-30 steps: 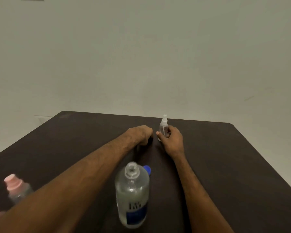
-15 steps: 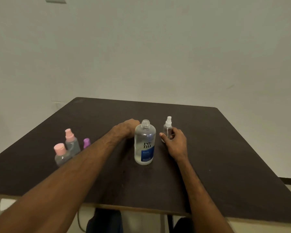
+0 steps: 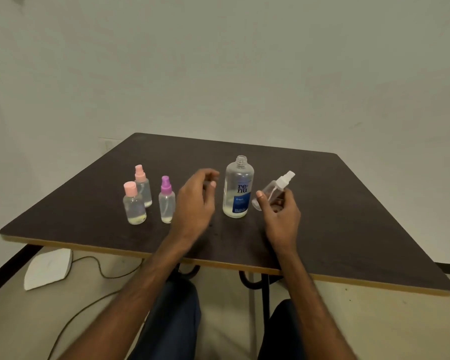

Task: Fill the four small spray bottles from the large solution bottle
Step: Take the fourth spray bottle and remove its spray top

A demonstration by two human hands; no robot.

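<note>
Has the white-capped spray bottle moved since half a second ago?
Yes. The white-capped spray bottle, upright before, now tilts in the right hand, top leaning away from the large solution bottle.

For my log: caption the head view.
Right hand holds a tilted white-capped spray bottle beside the open solution bottle; left hand hovers nearby.

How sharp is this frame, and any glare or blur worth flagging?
Head view: the left hand is motion-blurred; the right hand and its tilted white-capped spray bottle are slightly soft; the large solution bottle is sharp, label legible; lighting is soft and even, no strong glare.
</note>
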